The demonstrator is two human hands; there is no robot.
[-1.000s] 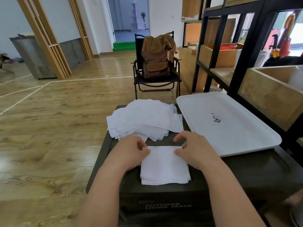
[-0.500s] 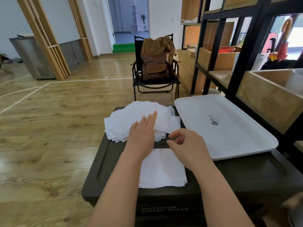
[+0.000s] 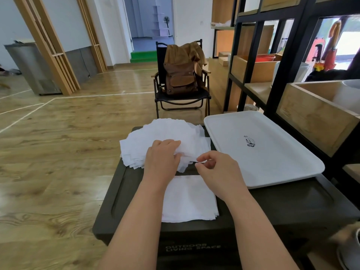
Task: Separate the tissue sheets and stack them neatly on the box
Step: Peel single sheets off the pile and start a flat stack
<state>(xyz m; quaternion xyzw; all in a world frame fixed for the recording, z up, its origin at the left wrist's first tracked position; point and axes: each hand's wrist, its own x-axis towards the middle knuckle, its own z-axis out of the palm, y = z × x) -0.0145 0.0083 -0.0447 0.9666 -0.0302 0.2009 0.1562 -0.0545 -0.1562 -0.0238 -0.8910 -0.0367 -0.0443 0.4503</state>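
On the dark box [image 3: 124, 184] lie two lots of white tissue. The loose pile [image 3: 165, 133] sits at the far end, toward 12 o'clock, its sheets fanned at odd angles with ragged corners jutting to 9 and 7 o'clock; it has no clear long axis. The neat stack [image 3: 189, 201] lies near the front edge, at 6 o'clock from the pile, roughly square, its edges running parallel to the box sides.

The left hand [image 3: 161, 158] rests on the near edge of the pile, fingers curled and bunching up a sheet under them. The right hand [image 3: 216, 168], at 3 o'clock from the left, has thumb and forefinger pinched on a thin tissue edge at the pile's near right corner; its other fingers are loosely bent.

A white tray [image 3: 272, 166] overlaps the box's right side, its long axis running from 11 to 5 o'clock.
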